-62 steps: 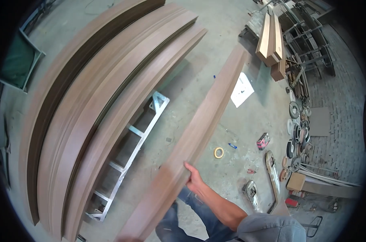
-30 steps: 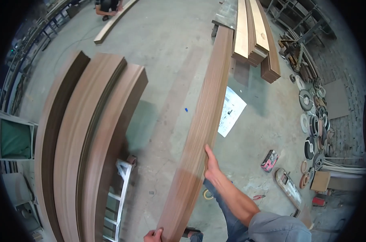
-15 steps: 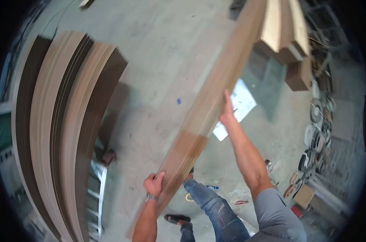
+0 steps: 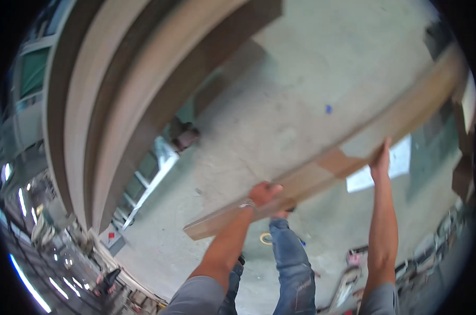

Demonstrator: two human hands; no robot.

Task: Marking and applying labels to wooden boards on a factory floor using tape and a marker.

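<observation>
A long brown wood-grain board slants across the view above the floor, its near left end low and its far end high at the right. My left hand is closed on it not far from the near end, thumb on top. Farther along, my right hand grips the edge on the near side; most of its fingers are hidden by the board. A slightly darker patch marks the board's face between the hands.
Several long brown boards are stacked at the left, over a white metal frame. On the floor lie a white sheet, a small blue object and a tape roll. More board ends stand at the right edge.
The view has turned, bringing the stacked boards closer. The held board has swung from steep to flatter, and its near end now shows. Both hands have stayed on it.
</observation>
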